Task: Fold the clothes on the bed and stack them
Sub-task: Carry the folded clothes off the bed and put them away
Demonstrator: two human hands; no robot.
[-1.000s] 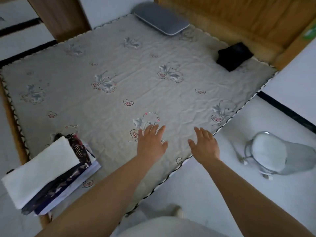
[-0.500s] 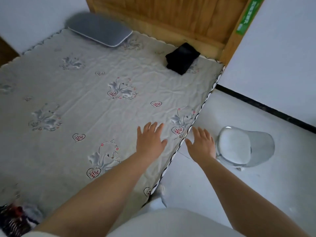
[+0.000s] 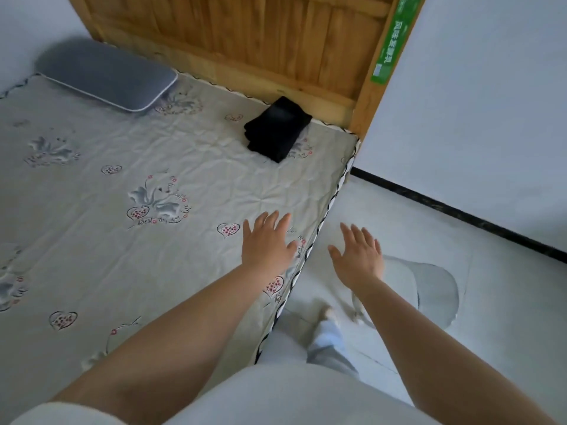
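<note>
A folded black garment (image 3: 277, 128) lies near the far right corner of the bed (image 3: 92, 185), close to the wooden headboard. My left hand (image 3: 266, 242) hovers over the bed's right edge with fingers spread, holding nothing. My right hand (image 3: 357, 254) is stretched out past the bed's edge above the floor, fingers also straight and empty. Both hands are well short of the black garment. The stack of folded clothes is out of view.
A grey pillow (image 3: 106, 78) lies at the head of the bed on the left. The wooden headboard (image 3: 245, 41) runs along the back. A transparent chair (image 3: 429, 286) stands on the pale floor right of the bed, under my right arm.
The view has swung right and toward the head of the bed; the folded stack at the left has left the frame. Both hands stay open and now sit nearer the black garment.
</note>
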